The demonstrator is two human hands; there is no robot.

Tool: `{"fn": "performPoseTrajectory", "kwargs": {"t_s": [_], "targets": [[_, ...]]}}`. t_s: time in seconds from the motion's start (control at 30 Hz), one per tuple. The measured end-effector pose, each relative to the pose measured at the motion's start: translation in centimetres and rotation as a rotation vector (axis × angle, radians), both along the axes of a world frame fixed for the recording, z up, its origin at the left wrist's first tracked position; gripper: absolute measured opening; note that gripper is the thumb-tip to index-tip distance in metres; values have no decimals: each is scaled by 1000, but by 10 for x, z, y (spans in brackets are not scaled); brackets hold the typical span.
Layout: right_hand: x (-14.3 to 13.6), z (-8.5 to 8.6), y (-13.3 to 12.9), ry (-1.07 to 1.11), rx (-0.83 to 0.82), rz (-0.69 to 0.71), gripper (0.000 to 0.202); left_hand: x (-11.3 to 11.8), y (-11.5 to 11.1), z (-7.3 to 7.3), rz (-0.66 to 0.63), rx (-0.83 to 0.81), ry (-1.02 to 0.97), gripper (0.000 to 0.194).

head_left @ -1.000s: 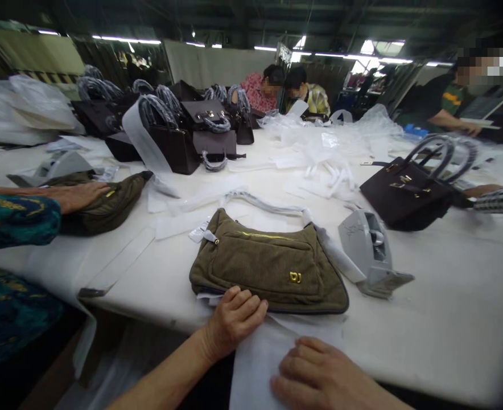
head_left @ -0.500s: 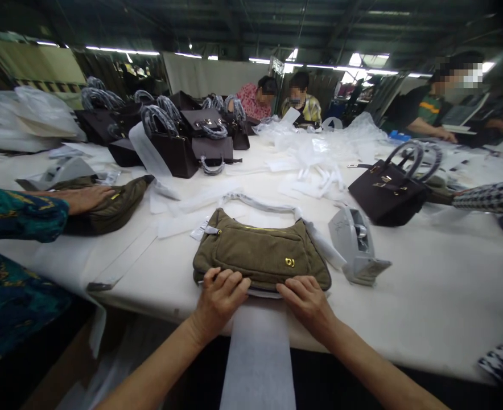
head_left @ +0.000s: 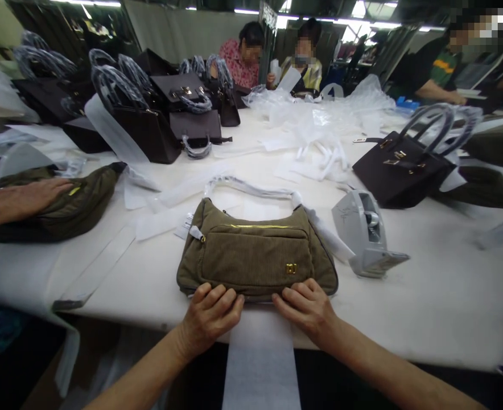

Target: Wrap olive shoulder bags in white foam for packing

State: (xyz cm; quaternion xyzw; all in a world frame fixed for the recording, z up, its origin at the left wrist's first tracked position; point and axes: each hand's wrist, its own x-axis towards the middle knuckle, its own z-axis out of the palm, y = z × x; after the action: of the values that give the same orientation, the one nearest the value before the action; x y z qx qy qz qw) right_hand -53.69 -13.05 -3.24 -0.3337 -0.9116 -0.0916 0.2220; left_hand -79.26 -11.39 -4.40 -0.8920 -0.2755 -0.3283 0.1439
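Note:
An olive corduroy handbag (head_left: 255, 250) lies on the white table in front of me, its front facing up, with a gold zip and a small gold emblem. Its strap (head_left: 251, 185) is wrapped in white material and loops away from me. My left hand (head_left: 215, 313) grips the bag's lower edge left of centre, fingers curled over it. On the same edge, to the right, my right hand (head_left: 306, 310) has its fingers bent and pressed on too. Both thumbs are mostly hidden. Under the bag, a white paper strip (head_left: 262, 361) hangs over the table edge between my arms.
A grey tape dispenser (head_left: 362, 233) stands to the right, before a dark brown handbag (head_left: 400, 171). Several brown handbags (head_left: 144, 125) crowd the back left. At left, a co-worker's hand (head_left: 33, 196) rests on another olive bag (head_left: 85, 210). Plastic wrap (head_left: 320, 108) lies farther back.
The view has moved closer and tilted down. My hands stay on the bag's lower edge, and the bag lies flatter towards me. The patterned sleeve at right has mostly left view.

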Motion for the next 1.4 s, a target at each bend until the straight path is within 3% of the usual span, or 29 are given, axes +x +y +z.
{"fn": "performPoseTrajectory", "kwargs": {"t_s": [0.13,0.23,0.3,0.37,0.43,0.5,0.57,0.63,0.73,0.87,1.1,1.23,1.33,1.4], "targets": [[2,-3,0,1,3,33,20,0,-4,-8,14,-27,-9,15],[3,-3,2,13,11,55,20,1,-9,-1,30,-39,-11,17],[4,-2,4,23,17,58,20,4,-8,19,52,-99,24,17],[4,-1,5,26,17,63,20,10,1,47,38,-191,101,14],[4,1,6,27,19,68,19,20,18,73,-20,-238,156,14],[4,2,6,32,28,70,18,31,39,87,-34,-195,119,18],[4,1,6,36,38,63,18,43,56,85,-19,-176,120,29],[4,-1,5,41,46,56,18,50,64,71,-120,-214,223,38],[5,-6,5,52,45,62,19,52,61,54,-247,-303,367,53],[7,-8,4,63,7,65,19,45,49,51,-295,-371,469,75],[9,-7,3,62,-35,80,22,42,47,44,-254,-362,478,59],[10,-3,7,58,-118,25,21,43,53,60,-266,-393,468,61],[10,1,11,69,-189,9,22,30,36,71,-179,-304,302,55],[10,3,12,87,-223,3,22,16,12,68,-48,-169,85,41]]}}
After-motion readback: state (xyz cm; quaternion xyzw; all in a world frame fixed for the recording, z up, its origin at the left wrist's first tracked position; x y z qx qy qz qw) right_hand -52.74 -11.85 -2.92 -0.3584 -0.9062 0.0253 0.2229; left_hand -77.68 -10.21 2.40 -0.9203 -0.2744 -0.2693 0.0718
